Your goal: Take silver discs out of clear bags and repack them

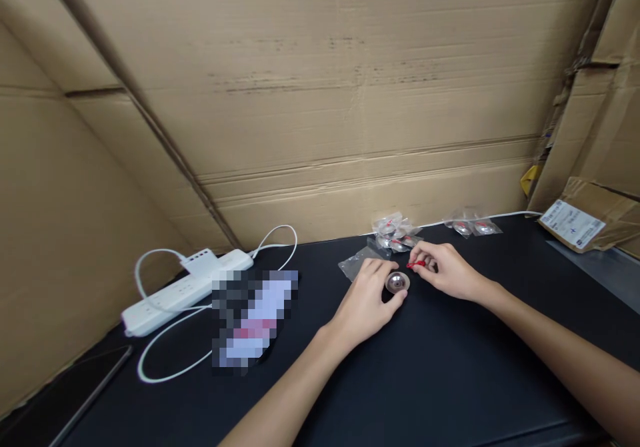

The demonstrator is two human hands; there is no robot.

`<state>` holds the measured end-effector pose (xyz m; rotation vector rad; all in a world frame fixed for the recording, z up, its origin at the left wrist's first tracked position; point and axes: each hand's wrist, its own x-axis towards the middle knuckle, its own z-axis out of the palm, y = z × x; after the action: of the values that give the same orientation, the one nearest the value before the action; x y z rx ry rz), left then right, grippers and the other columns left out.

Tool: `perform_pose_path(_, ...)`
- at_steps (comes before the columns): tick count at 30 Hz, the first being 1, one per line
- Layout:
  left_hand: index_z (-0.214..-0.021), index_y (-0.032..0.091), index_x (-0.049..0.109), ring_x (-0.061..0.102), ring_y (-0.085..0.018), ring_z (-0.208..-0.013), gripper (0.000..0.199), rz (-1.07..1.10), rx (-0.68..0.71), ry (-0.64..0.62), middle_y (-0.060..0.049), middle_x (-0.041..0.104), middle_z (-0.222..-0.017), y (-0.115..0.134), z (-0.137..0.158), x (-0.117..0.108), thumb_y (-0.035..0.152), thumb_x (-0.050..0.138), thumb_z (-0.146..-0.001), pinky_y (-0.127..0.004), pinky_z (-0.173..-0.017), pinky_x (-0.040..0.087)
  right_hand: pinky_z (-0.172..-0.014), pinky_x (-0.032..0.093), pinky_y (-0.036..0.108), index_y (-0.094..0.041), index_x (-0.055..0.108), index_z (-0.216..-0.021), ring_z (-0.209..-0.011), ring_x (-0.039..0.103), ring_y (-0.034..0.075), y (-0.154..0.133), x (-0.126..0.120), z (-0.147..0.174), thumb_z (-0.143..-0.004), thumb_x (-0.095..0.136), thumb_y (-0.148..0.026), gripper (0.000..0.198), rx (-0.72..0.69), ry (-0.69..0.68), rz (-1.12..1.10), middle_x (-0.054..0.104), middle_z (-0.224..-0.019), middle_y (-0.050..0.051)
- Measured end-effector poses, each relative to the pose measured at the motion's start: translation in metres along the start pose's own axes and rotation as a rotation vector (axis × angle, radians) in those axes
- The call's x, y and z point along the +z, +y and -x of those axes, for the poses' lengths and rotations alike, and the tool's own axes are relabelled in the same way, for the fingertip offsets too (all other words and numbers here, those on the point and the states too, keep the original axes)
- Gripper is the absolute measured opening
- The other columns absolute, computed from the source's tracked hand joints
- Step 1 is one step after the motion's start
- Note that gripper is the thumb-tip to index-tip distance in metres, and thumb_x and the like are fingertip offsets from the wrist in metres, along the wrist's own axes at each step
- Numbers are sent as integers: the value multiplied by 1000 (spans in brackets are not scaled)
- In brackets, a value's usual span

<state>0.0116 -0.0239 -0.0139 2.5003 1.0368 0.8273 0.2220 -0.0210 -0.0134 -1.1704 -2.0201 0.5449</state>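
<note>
My left hand (pixel 367 300) has its thumb and fingers closed around the rim of a small shiny metal disc with a raised dome (pixel 398 283), which looks like a finger cymbal. It is on or just above the black tabletop. To its right, my right hand (pixel 443 270) pinches a red cord (pixel 415 265) between thumb and fingertips. Whether the cord is joined to the disc cannot be made out. An opened clear plastic bag (pixel 356 262) lies just beyond my left hand. Behind both hands is a pile of bagged metal discs (pixel 395 232) with red bits.
More bagged discs (pixel 473 226) lie at the back right. On the left are a white power strip (pixel 187 294) with looping cables and a pixelated object (pixel 260 320). A dark flat device (pixel 70 394) sits at the left edge. Cardboard walls (pixel 325 100) surround the black table (pixel 425 380); a labelled cardboard piece (pixel 575 224) stands right.
</note>
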Motion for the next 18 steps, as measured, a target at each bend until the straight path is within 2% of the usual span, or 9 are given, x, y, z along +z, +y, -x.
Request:
perform_pose_path(7,-104,20,62,52,-26,-100,18,-64,9,-12,-7,62,-103,-3,0,1,26,57,-87,-40,-88,43,-54,37,20,-18,59,-77,-54,47,9,-11,-13,4,-76,53,-10,10,-79,-209,89,53,-61,-4)
perform_pose_path(10,-109,20,60,52,-26,-101,22,-71,9,6,-7,63,-105,-5,0,4,27,56,-89,-40,-89,44,-57,37,22,-18,58,-72,-57,47,10,-12,-15,4,-75,55,-10,9,-145,-228,155,54,-63,-3)
perform_pose_path(14,-116,18,58,52,-25,-104,28,-113,13,52,-8,63,-108,-5,1,5,30,54,-91,-41,-93,43,-62,39,23,-18,59,-76,-64,50,11,-4,-15,0,-80,55,-13,7,-164,-75,212,59,-72,0)
perform_pose_path(17,-117,16,59,53,-25,-102,29,-190,-17,86,-9,63,-107,-7,0,5,29,47,-94,-43,-95,41,-64,40,26,-18,61,-85,-65,51,12,10,-12,-2,-84,58,-21,5,-56,92,272,60,-81,2)
perform_pose_path(18,-117,15,59,53,-26,-101,30,-215,-33,92,-10,63,-105,-8,0,6,29,46,-95,-44,-95,41,-65,41,26,-18,61,-90,-65,51,13,16,-10,-2,-84,59,-24,9,-9,122,283,61,-85,4)
